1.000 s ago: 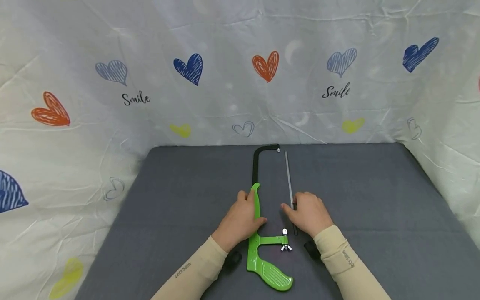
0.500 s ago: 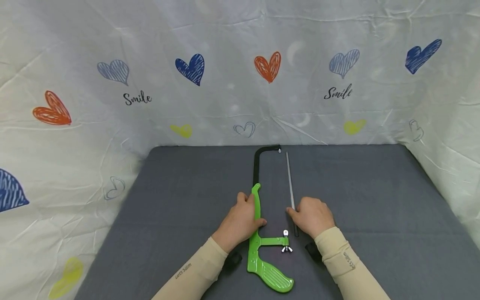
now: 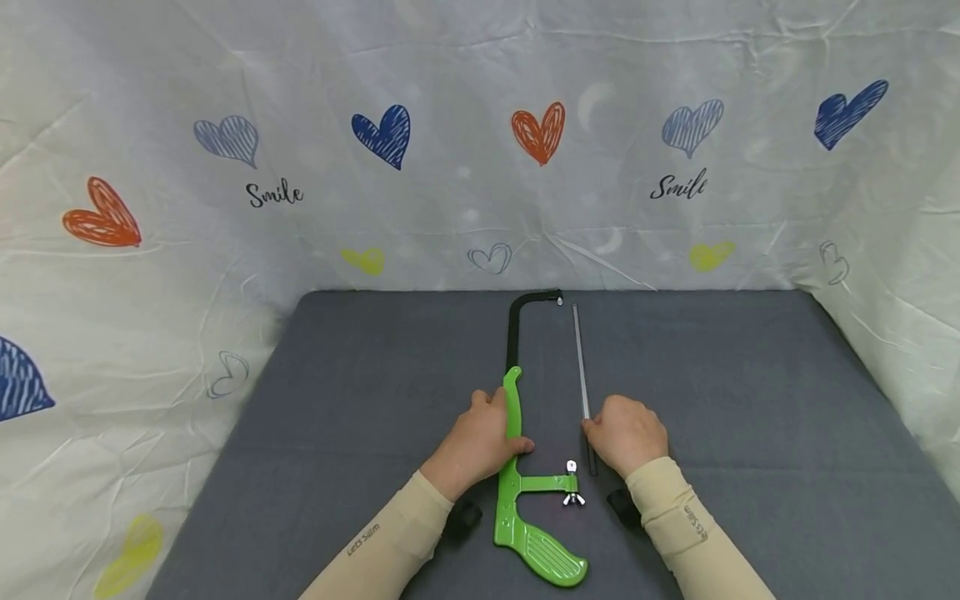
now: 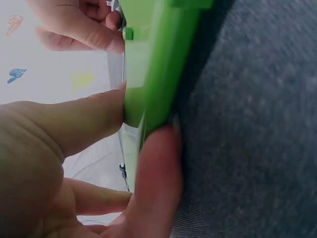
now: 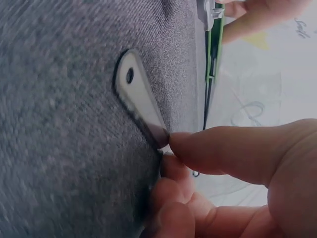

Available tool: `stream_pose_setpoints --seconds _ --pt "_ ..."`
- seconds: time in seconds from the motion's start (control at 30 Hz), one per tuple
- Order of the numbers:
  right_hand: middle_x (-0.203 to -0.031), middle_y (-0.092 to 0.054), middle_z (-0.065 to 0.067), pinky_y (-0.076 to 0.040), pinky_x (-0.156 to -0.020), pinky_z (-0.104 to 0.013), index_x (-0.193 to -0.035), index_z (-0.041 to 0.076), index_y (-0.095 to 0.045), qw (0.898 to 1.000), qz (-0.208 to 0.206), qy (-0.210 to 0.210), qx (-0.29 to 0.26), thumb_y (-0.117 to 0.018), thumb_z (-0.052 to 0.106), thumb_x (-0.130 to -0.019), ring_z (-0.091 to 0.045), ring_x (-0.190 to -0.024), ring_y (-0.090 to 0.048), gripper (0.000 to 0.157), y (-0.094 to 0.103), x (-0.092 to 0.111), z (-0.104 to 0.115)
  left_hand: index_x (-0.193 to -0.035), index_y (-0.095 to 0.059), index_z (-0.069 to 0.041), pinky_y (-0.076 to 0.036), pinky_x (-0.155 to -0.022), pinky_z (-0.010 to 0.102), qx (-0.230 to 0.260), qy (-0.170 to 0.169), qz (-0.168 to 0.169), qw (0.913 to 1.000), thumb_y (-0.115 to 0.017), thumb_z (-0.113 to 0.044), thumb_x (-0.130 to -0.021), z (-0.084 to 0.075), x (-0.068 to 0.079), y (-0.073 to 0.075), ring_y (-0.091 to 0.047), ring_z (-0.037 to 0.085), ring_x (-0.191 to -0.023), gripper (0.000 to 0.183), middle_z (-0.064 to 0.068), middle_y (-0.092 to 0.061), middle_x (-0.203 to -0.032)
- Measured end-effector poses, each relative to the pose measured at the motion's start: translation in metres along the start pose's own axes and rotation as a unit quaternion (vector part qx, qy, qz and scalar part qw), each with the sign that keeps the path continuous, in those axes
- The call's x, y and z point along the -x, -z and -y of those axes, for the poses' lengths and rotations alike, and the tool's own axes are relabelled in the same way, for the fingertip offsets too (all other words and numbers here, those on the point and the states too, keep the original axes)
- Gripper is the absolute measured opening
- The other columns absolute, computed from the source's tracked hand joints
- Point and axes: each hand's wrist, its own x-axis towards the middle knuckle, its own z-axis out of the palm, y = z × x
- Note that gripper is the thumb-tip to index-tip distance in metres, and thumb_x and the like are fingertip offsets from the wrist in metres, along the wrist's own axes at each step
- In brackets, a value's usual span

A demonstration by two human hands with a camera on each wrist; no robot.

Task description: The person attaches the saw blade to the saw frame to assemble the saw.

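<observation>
A hacksaw frame, bright green with a black front arm, lies on the grey cloth with no blade fitted. My left hand grips its green spine; the left wrist view has thumb and fingers on both sides of the green bar. To the right of the frame, a thin grey hacksaw blade lies lengthwise. My right hand pinches it between thumb and fingers near its lower part. In the right wrist view the blade's rounded end, with a hole, sticks out past the thumb. The curled fingers hide the blade's middle.
A silver wing nut and a blade pin sit on the frame's short green crossbar. Grey cloth covers the table. A white curtain printed with hearts hangs along the back and sides.
My right hand has moved slightly right and down, and its thumb has come in against the blade. The left hand has stayed on the frame.
</observation>
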Motion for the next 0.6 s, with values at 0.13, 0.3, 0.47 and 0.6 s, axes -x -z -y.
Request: stream_pose_setpoints --seconds 0.13,0.3,0.47,0.6 --pt "-0.052 -0.05 0.0 -0.038 -0.048 -0.038 -0.049 0.02 -0.053 1.0 -0.013 0.002 0.0 -0.075 0.026 -0.095 -0.023 -0.049 -0.051 0.052 -0.0037 -0.0005 -0.0019 -0.162 -0.037 0.01 -0.061 -0.085 0.048 -0.002 0.012 0.008 0.9999 -0.089 -0.037 -0.092 0.0018 -0.0005 -0.0006 -0.07 0.036 -0.092 0.099 0.032 -0.054 -0.135" --pt "-0.054 -0.051 -0.004 -0.038 -0.046 -0.038 -0.051 0.017 -0.049 1.0 -0.022 -0.01 0.009 -0.076 0.025 -0.093 -0.025 -0.05 -0.054 0.051 -0.0017 0.0028 0.0022 -0.164 -0.035 0.009 -0.061 -0.084 0.048 -0.001 0.014 0.012 0.9998 -0.088 -0.037 -0.093 0.0024 -0.0004 -0.0011 -0.07 0.036 -0.091 0.1 0.032 -0.053 -0.137" --pt "-0.056 -0.053 -0.003 -0.039 -0.049 -0.039 -0.053 0.018 -0.053 1.0 -0.013 -0.015 0.005 -0.076 0.025 -0.093 -0.025 -0.053 -0.055 0.047 -0.0008 0.0026 0.0026 -0.163 -0.036 0.008 -0.06 -0.081 0.046 -0.002 0.014 0.011 0.9998 -0.088 -0.037 -0.093 0.0021 -0.0005 -0.0015 -0.069 0.035 -0.088 0.099 0.031 -0.054 -0.136" --pt "-0.056 -0.056 -0.002 -0.04 -0.049 -0.039 -0.053 0.018 -0.058 1.0 -0.004 -0.022 -0.007 -0.078 0.026 -0.092 -0.025 -0.054 -0.056 0.045 0.0006 0.0015 0.0013 -0.164 -0.035 0.009 -0.061 -0.082 0.046 0.002 0.014 0.011 0.9998 -0.088 -0.037 -0.093 0.0021 -0.0002 -0.0014 -0.069 0.035 -0.09 0.1 0.032 -0.053 -0.138"
